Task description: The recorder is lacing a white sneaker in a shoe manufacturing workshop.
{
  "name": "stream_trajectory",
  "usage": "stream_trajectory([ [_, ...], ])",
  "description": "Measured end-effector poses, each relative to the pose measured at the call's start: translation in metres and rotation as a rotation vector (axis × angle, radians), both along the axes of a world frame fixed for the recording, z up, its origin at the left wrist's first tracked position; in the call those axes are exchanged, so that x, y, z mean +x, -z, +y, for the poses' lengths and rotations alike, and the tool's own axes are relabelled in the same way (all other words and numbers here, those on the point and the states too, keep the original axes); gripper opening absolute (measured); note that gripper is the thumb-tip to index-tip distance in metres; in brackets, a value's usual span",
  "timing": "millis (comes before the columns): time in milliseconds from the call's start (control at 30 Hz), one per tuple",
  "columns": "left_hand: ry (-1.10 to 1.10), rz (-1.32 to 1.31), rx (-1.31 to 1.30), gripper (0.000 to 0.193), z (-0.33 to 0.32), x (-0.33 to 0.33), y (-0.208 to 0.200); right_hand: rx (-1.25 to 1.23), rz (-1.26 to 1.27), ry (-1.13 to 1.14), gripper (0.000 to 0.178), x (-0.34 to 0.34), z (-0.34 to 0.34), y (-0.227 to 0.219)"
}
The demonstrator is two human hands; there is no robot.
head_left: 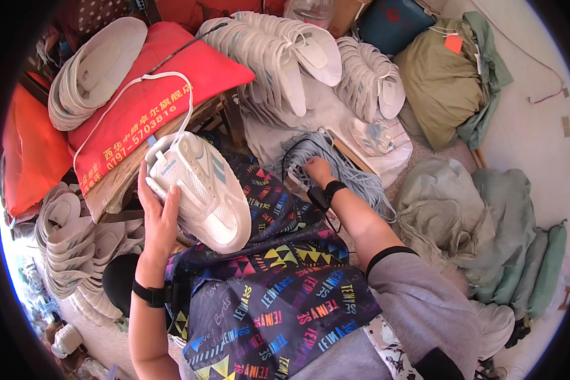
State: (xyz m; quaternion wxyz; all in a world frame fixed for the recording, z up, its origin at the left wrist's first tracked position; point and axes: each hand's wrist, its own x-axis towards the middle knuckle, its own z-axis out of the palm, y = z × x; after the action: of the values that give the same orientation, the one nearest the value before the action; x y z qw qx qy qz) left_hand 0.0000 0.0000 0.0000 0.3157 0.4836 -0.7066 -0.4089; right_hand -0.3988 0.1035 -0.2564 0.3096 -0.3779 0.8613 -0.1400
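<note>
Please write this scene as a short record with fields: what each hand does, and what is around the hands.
left hand: left hand holds a white sneaker, sole side toward the palm
right hand: right hand reaches into a bundle of grey-blue laces, fingers buried in it
lap: dark patterned apron
left side: stacks of white shoe uppers
top: more white uppers and a red bag
right side: green-grey cloth sacks
</note>
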Motion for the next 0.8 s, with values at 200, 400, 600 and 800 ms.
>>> stream_trajectory([
  [200, -0.063, -0.226, -0.317, 0.061, 0.023, -0.01, -0.023, -0.163, 0.138, -0.129, 0.025, -0.036, 0.022, -0.051],
  [400, 0.133, -0.006, -0.403, 0.055, 0.024, -0.021, -0.063, -0.197, -0.623, 0.026, 0.025, -0.014, -0.019, -0.179],
  [600, 0.441, 0.48, 0.08, 0.057, 0.041, -0.075, -0.101, -0.638, -0.515, -0.991, 0.014, 0.103, -0.03, -0.362],
  [800, 0.467, 0.34, 0.664, 0.024, 0.031, -0.032, -0.098, -0.679, -0.463, -0.545, 0.017, 0.081, -0.037, -0.379],
])
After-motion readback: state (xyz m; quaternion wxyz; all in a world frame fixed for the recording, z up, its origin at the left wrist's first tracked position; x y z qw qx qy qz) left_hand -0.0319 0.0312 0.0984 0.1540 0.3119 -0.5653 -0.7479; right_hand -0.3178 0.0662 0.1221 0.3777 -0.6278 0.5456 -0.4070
